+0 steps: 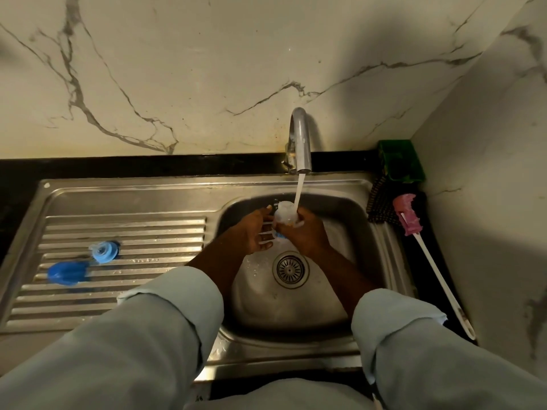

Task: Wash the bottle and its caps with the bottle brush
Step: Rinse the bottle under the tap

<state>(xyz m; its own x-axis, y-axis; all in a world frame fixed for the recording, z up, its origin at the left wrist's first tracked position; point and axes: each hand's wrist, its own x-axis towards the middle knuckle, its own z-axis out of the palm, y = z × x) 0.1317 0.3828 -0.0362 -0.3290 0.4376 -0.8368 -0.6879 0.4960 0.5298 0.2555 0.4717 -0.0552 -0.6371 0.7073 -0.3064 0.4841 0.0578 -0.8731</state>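
**Bottle held under running water; brush lying aside**

The bottle (284, 213), clear with a blue band low on its body, is held over the basin of the sink (340, 208). Its open mouth tips up toward the tap (300, 137), and the stream (299, 190) falls at the right edge of the mouth. The right hand (305, 235) grips the lower body of the bottle, fingers curled round it from the right. The left hand (251, 232) lies against the bottle's left side with its fingers straight and slightly spread, the tips reaching near the neck; it steadies rather than clasps. The bottle thus sits between the two hands, touching both.

The task appears to be at an early or a rinsing stage. The bottle is uncapped and taking water. The light blue cap (104, 251) and the dark blue cap (66, 272) lie near each other on the drainboard (133, 229), well apart from the bottle and out of the water. The bottle brush (408, 216), pink-headed with a long white handle, lies on the counter right of the sink, in neither hand. No suds are visible, so whether any scrubbing is done cannot be told. Brushing of the caps, at least, seems to remain.
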